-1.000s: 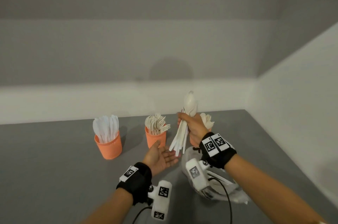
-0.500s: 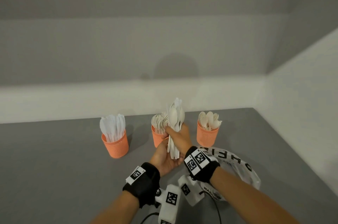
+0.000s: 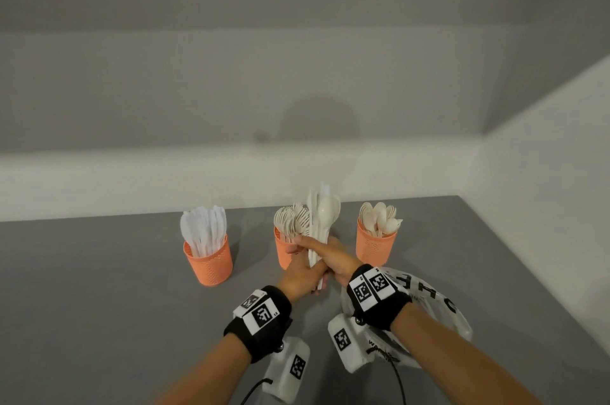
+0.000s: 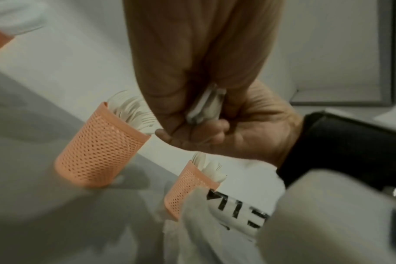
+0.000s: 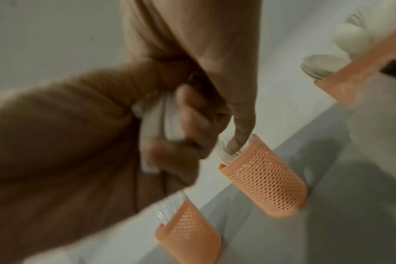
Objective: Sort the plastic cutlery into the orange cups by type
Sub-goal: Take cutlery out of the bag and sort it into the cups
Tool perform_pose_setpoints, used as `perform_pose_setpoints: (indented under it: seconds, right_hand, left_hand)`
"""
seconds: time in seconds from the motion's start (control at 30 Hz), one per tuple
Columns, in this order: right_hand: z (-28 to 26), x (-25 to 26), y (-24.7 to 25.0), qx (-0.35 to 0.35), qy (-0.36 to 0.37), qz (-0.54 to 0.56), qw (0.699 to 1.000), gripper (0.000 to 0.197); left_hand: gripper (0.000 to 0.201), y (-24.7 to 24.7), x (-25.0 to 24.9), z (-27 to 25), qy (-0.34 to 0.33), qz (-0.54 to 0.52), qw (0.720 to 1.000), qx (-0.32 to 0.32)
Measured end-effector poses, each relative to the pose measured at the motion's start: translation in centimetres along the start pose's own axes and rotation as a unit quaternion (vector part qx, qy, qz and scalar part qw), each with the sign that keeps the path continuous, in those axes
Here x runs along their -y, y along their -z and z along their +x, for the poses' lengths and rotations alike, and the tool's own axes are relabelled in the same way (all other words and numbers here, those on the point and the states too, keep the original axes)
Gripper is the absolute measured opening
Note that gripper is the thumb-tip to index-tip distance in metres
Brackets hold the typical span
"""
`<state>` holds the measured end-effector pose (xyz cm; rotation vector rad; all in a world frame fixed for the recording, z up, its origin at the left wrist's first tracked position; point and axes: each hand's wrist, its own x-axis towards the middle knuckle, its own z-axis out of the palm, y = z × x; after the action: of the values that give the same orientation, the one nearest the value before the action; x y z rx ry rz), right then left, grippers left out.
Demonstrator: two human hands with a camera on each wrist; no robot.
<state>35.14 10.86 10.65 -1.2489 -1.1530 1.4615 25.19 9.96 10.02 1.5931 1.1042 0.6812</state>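
Three orange mesh cups stand in a row on the grey table (image 3: 99, 289): the knife cup (image 3: 208, 261) on the left, the fork cup (image 3: 283, 254) in the middle, the spoon cup (image 3: 374, 247) on the right. My right hand (image 3: 333, 257) grips an upright bundle of white cutlery (image 3: 321, 219) just in front of the fork cup. Its index finger points toward that cup (image 5: 265, 180). My left hand (image 3: 302, 275) curls round the bundle's handles (image 4: 203, 107) from below. Both hands overlap, so most of the handles are hidden.
A crumpled white plastic bag (image 3: 432, 302) with black lettering lies on the table under my right wrist, right of the hands. A white wall runs along the right side and a pale ledge behind the cups. Bare grey tabletop lies to the left.
My right hand carried the bundle left and down, from in front of the spoon cup to in front of the fork cup. My left hand rose from open-palmed and closed on the handles.
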Motion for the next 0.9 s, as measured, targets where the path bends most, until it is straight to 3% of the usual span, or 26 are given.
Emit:
perform_pose_setpoints:
  seconds: [0.13,0.17,0.27,0.33,0.43,0.6,0.7,0.83,0.9]
  right_hand:
    - [0.6,-0.4,0.7,-0.035,-0.015,0.067,0.997,0.031]
    - [0.7,-0.5,0.9,-0.057,-0.011,0.080,0.995,0.030]
    - [0.8,-0.7,1.3,-0.091,0.008,0.058,0.994,0.018]
    - [0.5,-0.8,0.9,-0.084,0.012,0.043,0.995,0.016]
    - [0.2,-1.0,-0.2,-0.058,0.022,0.037,0.997,0.006]
    - [-0.4,-1.2,-0.2,-0.013,0.037,0.061,0.997,0.006]
    - [-0.7,-1.4,0.4,0.004,0.014,0.050,0.999,0.014]
    - [-1.1,-1.8,0.8,-0.007,-0.017,0.042,0.999,0.019]
    - [-1.2,-1.9,0.8,-0.014,-0.005,0.018,1.000,0.013]
  left_hand:
    - [0.023,1.9,-0.4,-0.1,0.015,0.077,0.994,0.073]
    - [0.025,2.8,-0.4,-0.1,0.027,0.078,0.995,0.054]
    - [0.034,4.6,-0.6,0.6,0.029,0.038,0.995,-0.084]
    - [0.025,4.7,-0.9,1.1,0.006,-0.006,0.990,-0.140]
    - [0.015,3.9,-1.6,1.4,-0.009,-0.047,0.990,-0.136]
    - [0.014,3.8,-1.6,1.5,0.010,-0.111,0.988,-0.109]
    - [0.018,4.3,-1.7,1.7,0.008,-0.104,0.981,-0.166]
    - [0.017,5.7,-2.9,2.0,-0.005,-0.230,0.936,-0.266]
    - [0.016,6.2,-3.5,2.0,-0.020,-0.194,0.945,-0.264]
